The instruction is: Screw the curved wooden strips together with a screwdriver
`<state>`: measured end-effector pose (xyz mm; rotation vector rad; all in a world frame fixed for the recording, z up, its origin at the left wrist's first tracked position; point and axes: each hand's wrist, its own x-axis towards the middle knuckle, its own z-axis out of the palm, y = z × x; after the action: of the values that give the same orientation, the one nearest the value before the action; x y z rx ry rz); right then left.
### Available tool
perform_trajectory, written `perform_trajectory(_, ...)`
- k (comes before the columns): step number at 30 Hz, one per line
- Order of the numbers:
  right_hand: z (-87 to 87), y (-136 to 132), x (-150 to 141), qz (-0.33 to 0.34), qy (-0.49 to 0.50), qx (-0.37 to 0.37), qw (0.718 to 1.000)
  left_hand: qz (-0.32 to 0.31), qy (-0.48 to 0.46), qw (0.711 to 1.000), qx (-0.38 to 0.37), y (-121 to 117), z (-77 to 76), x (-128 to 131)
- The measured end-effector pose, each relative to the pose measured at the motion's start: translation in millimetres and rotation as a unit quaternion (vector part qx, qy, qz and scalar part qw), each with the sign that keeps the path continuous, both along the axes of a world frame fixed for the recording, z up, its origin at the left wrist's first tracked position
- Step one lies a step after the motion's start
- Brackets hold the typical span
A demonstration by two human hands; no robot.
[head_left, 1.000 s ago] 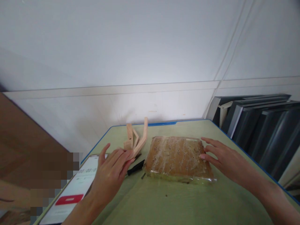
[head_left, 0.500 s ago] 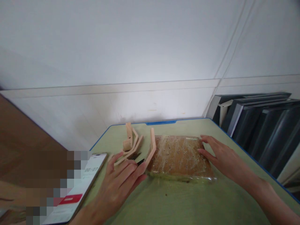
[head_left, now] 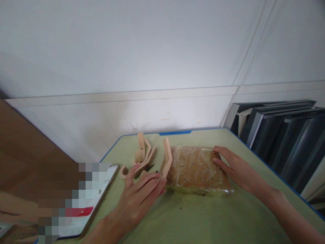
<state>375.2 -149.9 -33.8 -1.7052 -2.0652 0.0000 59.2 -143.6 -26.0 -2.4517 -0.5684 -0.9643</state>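
My left hand (head_left: 144,194) is closed around the lower end of an angled wooden piece (head_left: 168,156), which stands tilted at the left edge of a brown board (head_left: 196,167). Clear plastic film wraps the board, and small dark holes dot its top. My right hand (head_left: 235,167) rests at the board's right edge, thumb and fingers apart, touching it. Beyond my left fingers lie several more pale wooden pieces (head_left: 151,157), some bent, plus a short block (head_left: 138,156) and a curved piece (head_left: 123,171). Thin dark rods (head_left: 149,167) lie among them, partly hidden.
A phone or tablet (head_left: 85,210) with a lit screen lies at the table's left, partly blurred out. The green table (head_left: 193,217) has a blue edge and meets a white wall (head_left: 157,115). Dark panels (head_left: 281,127) lean at the right.
My left hand has moved slightly right, and the angled wooden piece has shifted with it toward the board. My right hand stays at the board's right edge. The view has shifted a little.
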Motion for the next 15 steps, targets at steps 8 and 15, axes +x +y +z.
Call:
perform_trajectory(8, -2.2, -1.6, 3.5, -0.004, -0.001, 0.004, 1.000, -0.014, 0.120, 0.991, 0.052, 3.3, 17.4, 25.7)
perform_trajectory(15, 1.1, -3.6, 2.2, 0.001, -0.008, 0.008, 1.000, -0.049, 0.222, 0.971, 0.081, 9.5, 27.8, 44.7)
